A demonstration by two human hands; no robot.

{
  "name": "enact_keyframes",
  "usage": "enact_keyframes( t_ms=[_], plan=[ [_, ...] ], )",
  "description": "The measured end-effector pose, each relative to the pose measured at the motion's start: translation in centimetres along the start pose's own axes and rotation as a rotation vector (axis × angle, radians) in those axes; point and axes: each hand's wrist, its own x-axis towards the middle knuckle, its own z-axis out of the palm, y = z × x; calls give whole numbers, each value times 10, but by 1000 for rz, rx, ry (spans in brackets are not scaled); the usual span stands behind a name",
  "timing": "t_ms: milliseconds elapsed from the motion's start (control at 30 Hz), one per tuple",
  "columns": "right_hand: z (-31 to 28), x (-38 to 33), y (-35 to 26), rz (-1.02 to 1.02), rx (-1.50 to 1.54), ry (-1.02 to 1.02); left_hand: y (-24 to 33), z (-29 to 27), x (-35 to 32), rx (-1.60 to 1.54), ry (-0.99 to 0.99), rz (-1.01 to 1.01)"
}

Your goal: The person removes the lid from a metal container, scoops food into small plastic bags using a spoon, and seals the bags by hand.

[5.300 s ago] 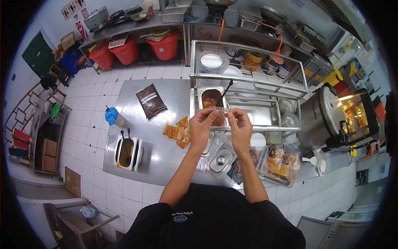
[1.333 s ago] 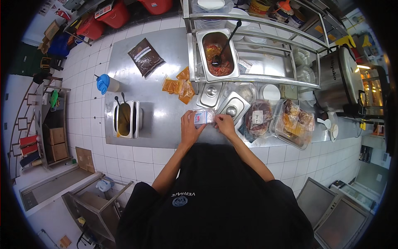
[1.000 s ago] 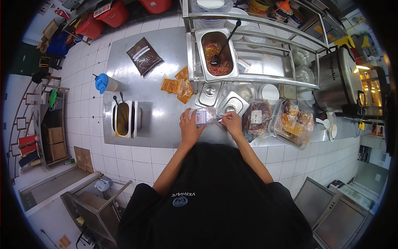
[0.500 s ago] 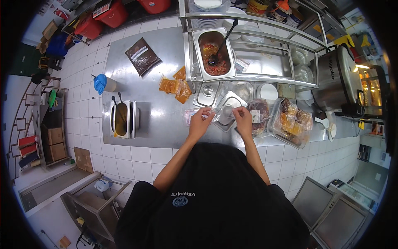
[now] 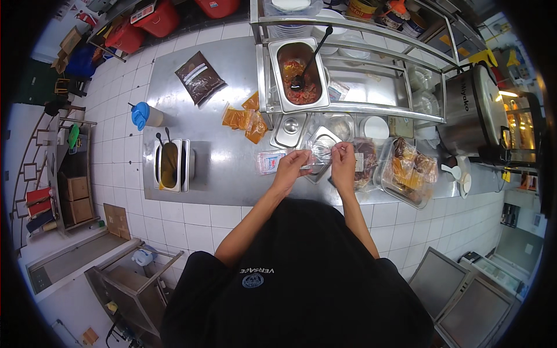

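- L hand [image 5: 292,167]: fingers closed; near edge/side of small clear plastic bag [image 5: 320,152] gripped btwn thumb & fingertips.
- R hand [image 5: 343,158]: also closed, other side of same bag pinched. Bag is held up btwn both hands, above steel-topped table [image 5: 226,180].
- Steel lid [image 5: 328,133] partly hidden behind/under bag; contact can't be told.
- Flat clear pack w/ red & blue print [image 5: 270,162] laid on table, just L of L hand.
- Dark red food in clear bag w/ white label [image 5: 369,153] placed just R of R hand.
- Further R: clear plastic tray [image 5: 403,196], filled w/ brown & amber packets.
- Far L: narrow steel pan [image 5: 178,174] w/ amber-brown liquid; 2 black-handled ladles stood in it.
- Beyond hands: second steel lid w/ round knob [image 5: 283,139]; orange sauce bags [image 5: 249,120] piled L of it.
- Blue-lidded shaker bottle [image 5: 142,115] set nr table's L edge.
- Deep steel pan [image 5: 304,108] w/ chunky red-brown food, black ladle propped inside; pan supported on steel-framed rack [image 5: 377,115].
- Dark brown pouch w/ white stripe [image 5: 200,78] laid flat, far L.
- Red plastic bins [image 5: 159,23] lined up at back.
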Motion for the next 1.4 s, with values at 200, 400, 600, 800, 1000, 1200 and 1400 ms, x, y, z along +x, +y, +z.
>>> enact_keyframes(
  t_ms=[200, 400, 600, 800, 1000, 1200, 1400],
  plan=[
    [21, -15, -50, -545, -717, 443, 0, -3, 1, 183, -44, 147],
    [18, -13, -46, 81, -272, -165, 6, -2, -3, 502, -89, 149],
    [4, -10, -36, 319, 14, -290, 13, -4, -7, 522, -176, 21],
    [-3, -15, -40, 451, 229, -381, 22, -7, -10, 592, -287, -4],
    [-2, -20, -44, 502, 314, -380, 24, -15, -6, 712, -359, 92],
    [-6, -16, -27, 435, -79, -504, 16, -20, -11, 574, -497, 24],
    [15, -28, -39, -212, -560, -440, 19, -23, -15, 982, -467, 186]
  ],
)
